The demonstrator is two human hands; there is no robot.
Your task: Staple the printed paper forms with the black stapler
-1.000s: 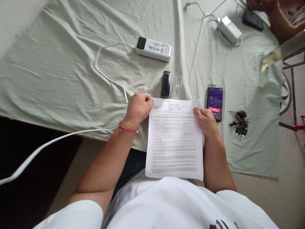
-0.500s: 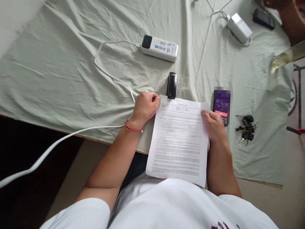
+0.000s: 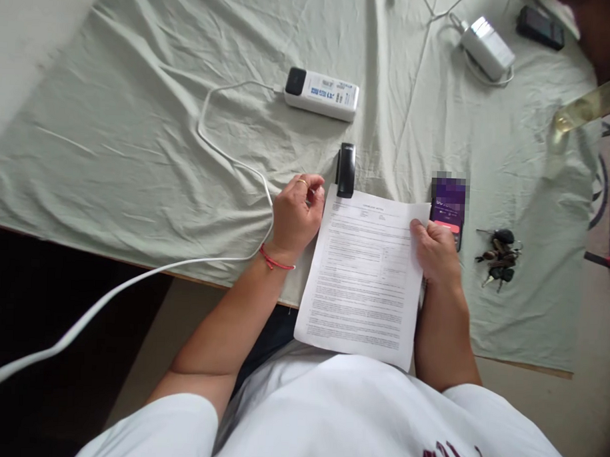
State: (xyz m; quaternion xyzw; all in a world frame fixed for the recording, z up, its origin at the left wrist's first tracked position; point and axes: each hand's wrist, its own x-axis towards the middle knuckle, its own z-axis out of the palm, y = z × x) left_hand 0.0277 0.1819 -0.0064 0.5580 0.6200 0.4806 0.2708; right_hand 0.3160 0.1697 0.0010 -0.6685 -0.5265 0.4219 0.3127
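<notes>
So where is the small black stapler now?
In the head view, the small black stapler lies on the pale green cloth, touching the printed sheet's top edge, beside the left hand.

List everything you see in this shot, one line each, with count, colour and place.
Printed sheet: 1, white, at the near table edge, between both hands.
Small black device: 1, black, just beyond the sheet's top edge.
Phone: 1, dark with lit screen, right of the sheet.
Keys: 1 bunch, dark, right of the phone.
Power bank: 1, white, table centre, with a white cable.
Charger block: 1, white, far right.
Second phone: 1, black, far right corner.
Cloth: 1, pale green, covering the table.
Left hand: at the sheet's left edge, fingers curled.
Right hand: gripping the sheet's right edge.
</notes>
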